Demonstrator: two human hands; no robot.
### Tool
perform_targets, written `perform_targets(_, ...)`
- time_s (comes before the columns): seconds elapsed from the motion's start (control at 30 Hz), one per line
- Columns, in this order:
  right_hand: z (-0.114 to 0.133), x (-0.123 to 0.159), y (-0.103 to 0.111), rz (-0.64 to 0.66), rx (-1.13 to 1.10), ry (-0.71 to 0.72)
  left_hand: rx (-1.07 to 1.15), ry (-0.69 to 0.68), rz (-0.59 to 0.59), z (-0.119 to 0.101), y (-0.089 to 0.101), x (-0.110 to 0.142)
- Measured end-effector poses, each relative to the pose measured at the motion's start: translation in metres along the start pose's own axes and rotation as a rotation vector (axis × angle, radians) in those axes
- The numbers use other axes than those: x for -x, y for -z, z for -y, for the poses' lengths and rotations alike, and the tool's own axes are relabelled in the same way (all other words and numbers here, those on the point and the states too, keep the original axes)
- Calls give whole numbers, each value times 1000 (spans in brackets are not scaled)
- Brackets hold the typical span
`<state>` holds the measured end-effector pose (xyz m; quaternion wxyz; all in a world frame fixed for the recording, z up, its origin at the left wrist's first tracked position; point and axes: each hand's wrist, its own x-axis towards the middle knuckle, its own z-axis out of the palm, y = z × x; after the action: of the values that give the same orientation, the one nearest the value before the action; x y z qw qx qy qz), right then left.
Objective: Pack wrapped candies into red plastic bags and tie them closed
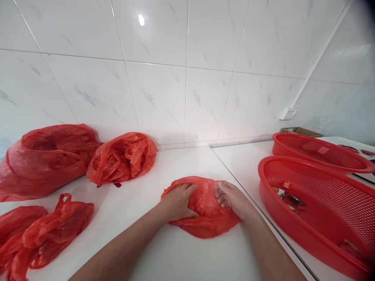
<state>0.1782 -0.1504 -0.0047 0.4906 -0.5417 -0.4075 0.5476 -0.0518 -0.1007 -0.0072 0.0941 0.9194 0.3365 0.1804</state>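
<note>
A red plastic bag [206, 220] lies on the white counter [164, 257] in front of me. My left hand [177, 202] presses on its left side, with the fingers spread over the crumpled plastic. On the bag's right side my right hand [233, 199] grips the plastic with curled fingers. The bag looks partly flattened and bunched between the two hands. What is inside it is hidden.
Two filled red bags [43, 158] [121, 158] lean against the tiled wall at the left. Crumpled red bags [38, 234] lie at the front left. Two red mesh baskets [310, 230] [319, 150] stand at the right, the nearer holding small wrapped items. A cardboard box [301, 131] sits behind them.
</note>
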Motion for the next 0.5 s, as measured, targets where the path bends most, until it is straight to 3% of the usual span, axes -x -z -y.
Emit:
perform_targets(0.17,11,14,-12,282,-22,49,-23,11,-8,-3,2,-5)
perform_targets(0.33,4,3,-17,151,-179,-77,-66,-107,-248,-7,12,-9)
perform_targets(0.43,-2,-4,-12,114,-255,-92,-170,-17,-407,-6,16,-10)
perform_targets(0.5,-2,-3,-10,146,-246,-68,-188,99,-440,-2,18,-11)
